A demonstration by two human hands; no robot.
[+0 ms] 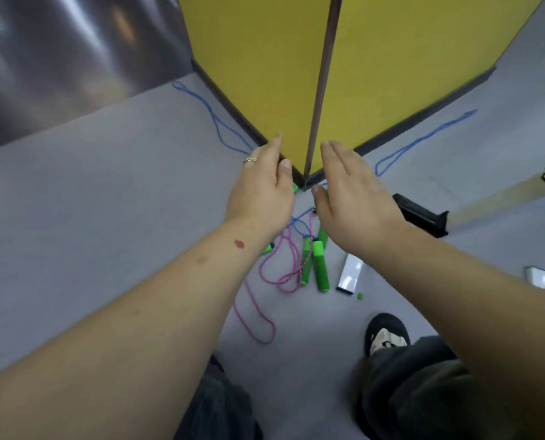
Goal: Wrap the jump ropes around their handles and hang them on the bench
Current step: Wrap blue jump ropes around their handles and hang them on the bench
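Jump ropes lay loose on the grey floor point(112, 198), none of them wrapped and none hung, so by the look of it the task had barely begun.

Largest in view was a yellow partition point(258, 74), two panels meeting at a dark corner post that pointed toward the viewer. Whether this was part of the bench could not be told; no bench was plainly visible.

Two blue ropes trailed along its base: one blue rope point(214, 122) ran off to the left, and a second blue rope point(423, 141) stretched away to the right. A pink rope point(258, 315) looped across the floor nearer the person's feet. Their ends tangled together just in front of the corner post, where several green handles point(320, 265) lay side by side.

Both arms reached forward above that tangle. The left hand point(261, 188) and the right hand point(353, 198) hovered with fingers straight and held together, gripping nothing and touching no rope.

Smaller items lay nearby: a black object point(423, 217), a white rectangular object point(350, 276), and a tiny green piece point(360, 296).

All ropes apparently remained to be gathered, wound and hung.
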